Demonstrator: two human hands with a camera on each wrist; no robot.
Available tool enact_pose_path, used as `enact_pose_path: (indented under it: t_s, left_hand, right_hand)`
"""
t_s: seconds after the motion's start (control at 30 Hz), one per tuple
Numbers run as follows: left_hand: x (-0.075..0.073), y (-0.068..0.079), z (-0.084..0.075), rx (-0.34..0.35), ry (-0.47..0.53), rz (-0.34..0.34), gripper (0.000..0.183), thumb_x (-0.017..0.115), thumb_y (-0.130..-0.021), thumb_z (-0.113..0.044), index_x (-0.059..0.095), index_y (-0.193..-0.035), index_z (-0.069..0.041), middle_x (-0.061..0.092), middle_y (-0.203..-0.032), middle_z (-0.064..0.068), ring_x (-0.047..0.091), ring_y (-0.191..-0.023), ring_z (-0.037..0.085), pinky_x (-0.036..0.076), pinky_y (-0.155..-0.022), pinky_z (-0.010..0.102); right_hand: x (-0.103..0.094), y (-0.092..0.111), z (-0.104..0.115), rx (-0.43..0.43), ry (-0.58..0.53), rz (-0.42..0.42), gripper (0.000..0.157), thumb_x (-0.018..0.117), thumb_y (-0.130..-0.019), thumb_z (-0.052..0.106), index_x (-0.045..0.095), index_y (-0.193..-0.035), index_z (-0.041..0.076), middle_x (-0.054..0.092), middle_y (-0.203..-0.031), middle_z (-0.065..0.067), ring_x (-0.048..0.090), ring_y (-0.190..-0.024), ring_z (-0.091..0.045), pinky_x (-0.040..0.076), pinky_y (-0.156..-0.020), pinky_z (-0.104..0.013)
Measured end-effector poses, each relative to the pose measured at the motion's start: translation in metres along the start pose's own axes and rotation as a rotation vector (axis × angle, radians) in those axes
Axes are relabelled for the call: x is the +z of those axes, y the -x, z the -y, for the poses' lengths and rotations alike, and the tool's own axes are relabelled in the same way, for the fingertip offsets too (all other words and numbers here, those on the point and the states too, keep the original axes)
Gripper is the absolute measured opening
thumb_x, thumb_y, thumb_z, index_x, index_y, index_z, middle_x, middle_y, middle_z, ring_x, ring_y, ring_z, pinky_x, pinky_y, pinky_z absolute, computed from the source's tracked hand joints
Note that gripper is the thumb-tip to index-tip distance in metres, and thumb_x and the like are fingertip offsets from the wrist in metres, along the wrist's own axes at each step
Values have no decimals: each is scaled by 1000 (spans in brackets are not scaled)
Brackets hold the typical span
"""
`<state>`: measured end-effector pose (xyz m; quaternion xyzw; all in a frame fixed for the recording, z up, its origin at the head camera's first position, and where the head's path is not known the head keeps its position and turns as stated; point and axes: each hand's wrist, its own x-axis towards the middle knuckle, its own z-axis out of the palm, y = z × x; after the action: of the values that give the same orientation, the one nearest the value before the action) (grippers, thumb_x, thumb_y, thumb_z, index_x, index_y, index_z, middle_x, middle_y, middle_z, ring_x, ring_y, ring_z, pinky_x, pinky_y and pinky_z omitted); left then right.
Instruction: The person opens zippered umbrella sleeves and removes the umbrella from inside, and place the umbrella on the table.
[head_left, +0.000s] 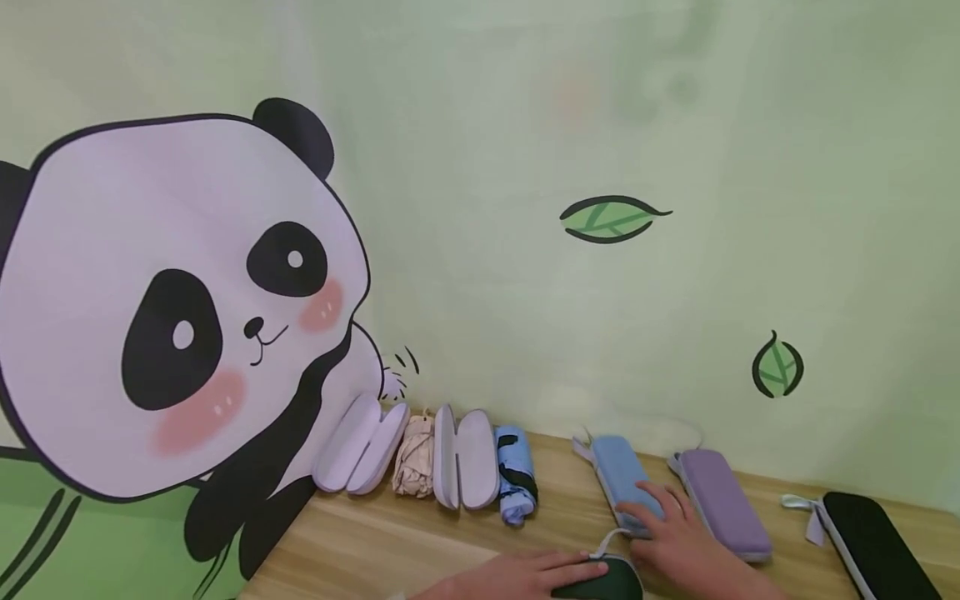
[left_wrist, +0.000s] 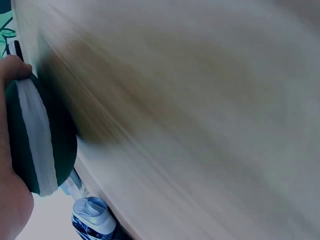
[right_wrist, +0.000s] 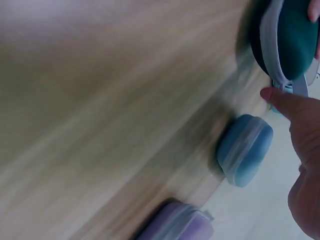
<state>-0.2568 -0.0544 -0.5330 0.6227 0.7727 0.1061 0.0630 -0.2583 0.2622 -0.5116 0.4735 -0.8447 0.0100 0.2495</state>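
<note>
A dark green zip case (head_left: 626,575) with a pale strap lies at the bottom of the head view. My left hand (head_left: 517,575) rests on it, fingers stretched over its top. In the left wrist view the case's pale zip band (left_wrist: 40,140) faces the camera. My right hand (head_left: 682,542) has its fingers spread over the near end of a light blue zip case (head_left: 622,471). In the right wrist view its thumb (right_wrist: 280,97) is extended close to the green case's strap (right_wrist: 300,85). A purple zip case (head_left: 723,504) lies just right of that hand.
A black zip case (head_left: 877,542) lies farther right. Along the wall at left are two opened pale hard cases (head_left: 348,450) (head_left: 476,458), a crumpled beige bundle (head_left: 414,458) and a blue-and-black rolled bundle (head_left: 513,462). A panda-printed wall (head_left: 487,208) stands behind the wooden table (head_left: 367,533).
</note>
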Motion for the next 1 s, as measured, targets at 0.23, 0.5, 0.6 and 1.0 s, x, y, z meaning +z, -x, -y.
enact_pose_path:
  t_s: [0.23,0.5,0.6,1.0]
  left_hand:
    - [-4,4,-3,25,-247,-83,75,53,-104,-47,17,-165,-23,3,-172,5,18,-155,21,31,-116,28]
    - [0,4,-9,-128,-289,-115,70,48,-104,-52,21,-164,-26,15,-170,7,32,-150,28,42,-109,33]
    - [4,2,-12,-219,-233,-114,72,47,-103,-56,20,-164,-29,16,-170,6,35,-148,29,46,-105,35]
    - [11,-42,-31,-667,-34,-132,72,60,-99,-50,28,-161,-34,25,-167,3,43,-142,34,49,-101,47]
  right_hand:
    - [4,2,10,141,44,-8,19,87,-72,22,68,-72,28,54,-139,-9,35,-129,-50,34,-89,-70]
    - [13,-2,28,323,-24,107,12,82,-79,13,73,-75,20,42,-150,-9,24,-137,-54,27,-96,-79]
    - [14,-5,33,388,-47,168,7,81,-82,14,75,-79,17,38,-153,-8,22,-138,-56,24,-98,-81]
    - [6,-22,43,436,-69,256,3,79,-85,13,77,-87,13,41,-155,-15,24,-138,-63,23,-97,-84]
